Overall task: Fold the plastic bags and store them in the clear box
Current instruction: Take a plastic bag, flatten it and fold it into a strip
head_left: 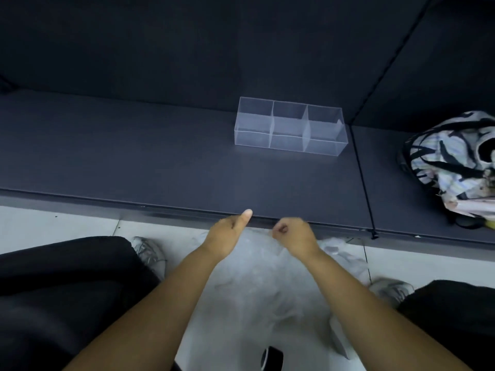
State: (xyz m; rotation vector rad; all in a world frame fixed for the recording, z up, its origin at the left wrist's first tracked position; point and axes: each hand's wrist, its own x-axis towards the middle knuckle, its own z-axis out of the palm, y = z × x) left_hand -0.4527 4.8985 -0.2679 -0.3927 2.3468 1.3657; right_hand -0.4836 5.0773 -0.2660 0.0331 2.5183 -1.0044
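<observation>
Fingers (pixel 280 229) of right hand (pixel 294 235) pinch plastic bag (pixel 258 279)

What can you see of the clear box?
The clear box is a long, transparent case, plastic by its look. Two partitions split it into three compartments in a row, all empty. It stands upright on the dark surface. Nothing else touches it.
</observation>
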